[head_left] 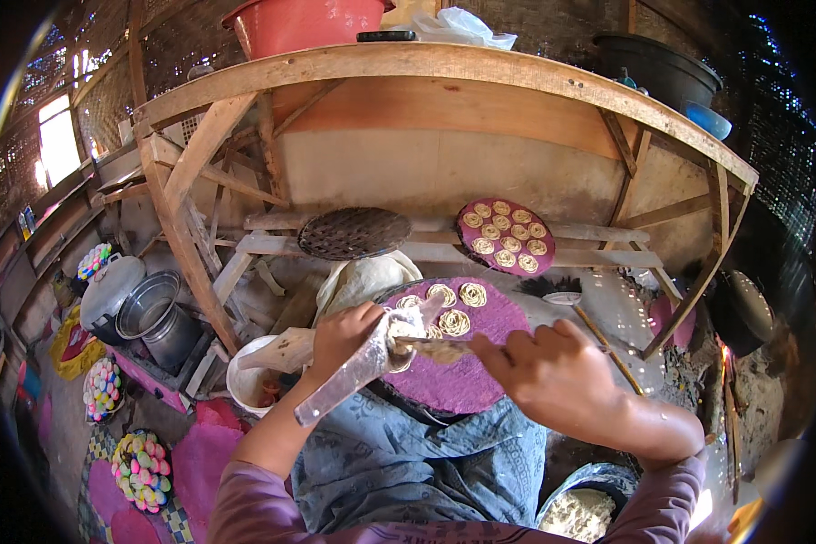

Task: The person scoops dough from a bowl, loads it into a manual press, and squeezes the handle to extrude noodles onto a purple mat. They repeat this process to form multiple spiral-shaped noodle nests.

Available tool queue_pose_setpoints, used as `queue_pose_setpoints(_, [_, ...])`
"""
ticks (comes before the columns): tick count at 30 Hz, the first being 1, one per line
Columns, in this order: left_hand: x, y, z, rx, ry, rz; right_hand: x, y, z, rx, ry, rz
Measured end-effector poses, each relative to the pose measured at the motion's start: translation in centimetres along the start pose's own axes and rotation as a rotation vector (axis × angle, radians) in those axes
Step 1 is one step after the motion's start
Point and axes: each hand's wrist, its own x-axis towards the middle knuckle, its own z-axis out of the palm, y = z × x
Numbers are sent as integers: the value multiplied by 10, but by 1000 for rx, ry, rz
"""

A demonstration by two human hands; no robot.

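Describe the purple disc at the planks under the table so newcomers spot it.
Find the long wooden table across the top. Beneath it, two discs lie side by side at the low planks. Unlike the dark woven disc to its left, the purple disc is covered with pale coils.

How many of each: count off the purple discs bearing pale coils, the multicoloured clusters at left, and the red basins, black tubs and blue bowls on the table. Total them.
Purple discs with coils: 2
Multicoloured clusters: 3
Red basin: 1
Black tub: 1
Blue bowl: 1
Total: 8
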Motion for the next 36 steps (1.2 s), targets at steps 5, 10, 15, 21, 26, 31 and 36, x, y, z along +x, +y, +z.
queue_pose_setpoints(5, [1, 13, 5, 12, 78, 42, 12, -20, 20, 97, 11, -24])
queue_pose_setpoints(10, [9, -1, -22, -10, 77, -304, -8, -6, 13, 208, 3, 206])
queue_pose_setpoints(15, [16, 18, -17, 22, 151, -207, 26, -41, 60, 898, 258, 606])
queue_pose_setpoints(21, [28, 1, -10, 236, 135, -363, 4, -90, 94, 1345, 169, 590])
queue_pose_setpoints(26, [21, -5, -5, 176, 287, -165, -12, -68, 95, 1285, 48, 724])
queue_pose_setpoints(31, [33, -3, 16, 199, 292, -235, -15, -85, 96, 1515, 17, 708])
queue_pose_setpoints(36, [16, -17, 2, 117, 172, -183, -109, -29, 52, 1534, -157, 999])
